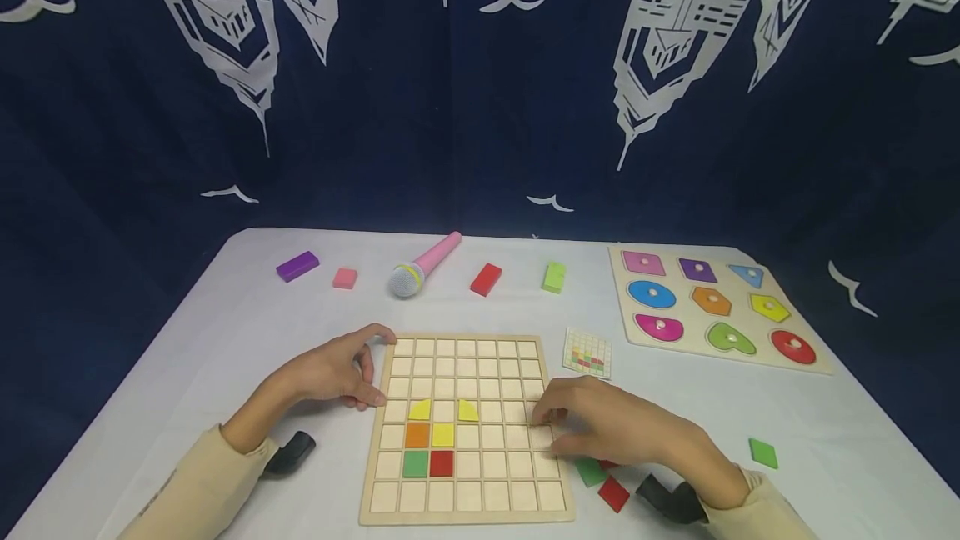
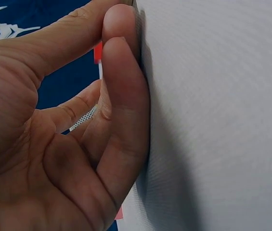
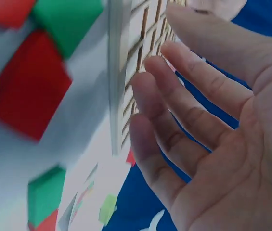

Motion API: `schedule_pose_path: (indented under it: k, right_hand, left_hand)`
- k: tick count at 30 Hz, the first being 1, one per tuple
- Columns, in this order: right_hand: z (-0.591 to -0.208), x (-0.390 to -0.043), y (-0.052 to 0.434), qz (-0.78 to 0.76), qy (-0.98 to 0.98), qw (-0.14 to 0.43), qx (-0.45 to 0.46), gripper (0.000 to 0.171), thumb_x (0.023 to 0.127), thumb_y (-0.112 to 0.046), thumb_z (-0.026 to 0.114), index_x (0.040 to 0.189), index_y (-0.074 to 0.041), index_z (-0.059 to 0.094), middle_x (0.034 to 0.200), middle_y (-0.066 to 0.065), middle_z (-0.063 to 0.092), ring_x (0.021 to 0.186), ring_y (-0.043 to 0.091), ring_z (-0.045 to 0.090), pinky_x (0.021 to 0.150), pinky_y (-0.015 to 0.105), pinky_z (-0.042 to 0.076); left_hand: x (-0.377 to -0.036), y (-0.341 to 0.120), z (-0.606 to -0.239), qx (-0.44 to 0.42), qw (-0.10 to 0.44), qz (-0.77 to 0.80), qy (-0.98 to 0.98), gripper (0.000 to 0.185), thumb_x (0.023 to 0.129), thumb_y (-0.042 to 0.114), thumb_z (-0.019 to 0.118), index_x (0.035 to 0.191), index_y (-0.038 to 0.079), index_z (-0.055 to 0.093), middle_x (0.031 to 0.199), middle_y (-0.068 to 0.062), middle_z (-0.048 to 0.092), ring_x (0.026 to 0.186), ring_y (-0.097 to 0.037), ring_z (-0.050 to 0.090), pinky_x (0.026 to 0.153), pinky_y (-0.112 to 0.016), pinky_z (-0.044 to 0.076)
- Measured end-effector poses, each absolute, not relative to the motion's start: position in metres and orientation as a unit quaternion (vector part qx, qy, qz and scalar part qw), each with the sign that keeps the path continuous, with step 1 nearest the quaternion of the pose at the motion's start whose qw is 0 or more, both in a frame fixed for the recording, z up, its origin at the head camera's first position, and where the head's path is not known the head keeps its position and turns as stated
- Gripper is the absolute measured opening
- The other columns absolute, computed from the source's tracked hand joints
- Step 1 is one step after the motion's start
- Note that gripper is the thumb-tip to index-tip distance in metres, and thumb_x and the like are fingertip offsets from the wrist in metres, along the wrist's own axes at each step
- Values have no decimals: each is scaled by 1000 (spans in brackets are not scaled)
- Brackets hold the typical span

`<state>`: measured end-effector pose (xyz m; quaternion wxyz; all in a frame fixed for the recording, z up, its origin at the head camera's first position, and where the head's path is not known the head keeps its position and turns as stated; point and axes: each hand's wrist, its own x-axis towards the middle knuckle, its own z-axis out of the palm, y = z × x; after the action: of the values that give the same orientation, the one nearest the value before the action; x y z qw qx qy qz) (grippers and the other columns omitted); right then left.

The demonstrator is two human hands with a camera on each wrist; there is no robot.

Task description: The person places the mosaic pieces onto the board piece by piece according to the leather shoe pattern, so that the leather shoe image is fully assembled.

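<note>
Six colored tiles (image 1: 429,440) sit in the grid board (image 1: 467,427) (two yellow, one orange, one green, one red, one more yellow). Four blocks (image 1: 486,279) line the table's far edge. The shape puzzle (image 1: 716,307) holds nine pieces.

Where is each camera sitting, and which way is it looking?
Head: worn on the head, looking forward and down at the grid board, both hands and sleeves showing.
Left wrist: on the left wrist, looking along the left hand resting on the white table.
Right wrist: on the right wrist, looking past the right hand at the board's edge and a red tile.
Shared: head and right-wrist views both show the board and red tile.
</note>
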<state>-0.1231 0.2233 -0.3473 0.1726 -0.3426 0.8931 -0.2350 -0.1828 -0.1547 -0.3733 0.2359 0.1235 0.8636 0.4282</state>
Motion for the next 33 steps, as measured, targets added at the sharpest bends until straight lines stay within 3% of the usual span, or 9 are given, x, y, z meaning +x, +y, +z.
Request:
schedule_pose_path:
  k: [8, 24, 33]
  right_hand:
    - [-346, -122, 252, -239, 908, 204, -278, 39, 81, -32, 84, 116, -23, 70, 104, -17, 64, 91, 7, 55, 81, 26, 51]
    - [-349, -123, 259, -244, 902, 252, -252, 42, 73, -19, 89, 104, -31, 65, 98, -11, 59, 94, 11, 53, 83, 27, 49]
    - [-351, -122, 257, -229, 908, 233, -262, 39, 74, -18, 88, 101, -32, 65, 95, -13, 57, 91, 10, 51, 80, 26, 48]
  left_hand:
    - [-184, -154, -371, 126, 233, 421, 868, 79, 72, 5, 88, 138, 11, 45, 83, -12, 56, 61, -19, 63, 59, -31, 52]
    - [-183, -154, -373, 123, 235, 427, 864, 80, 72, 4, 88, 139, 11, 44, 84, -12, 56, 61, -19, 63, 59, -30, 52]
    - [-182, -153, -372, 112, 232, 421, 869, 80, 71, 4, 88, 138, 12, 45, 84, -12, 56, 61, -19, 62, 58, -30, 51]
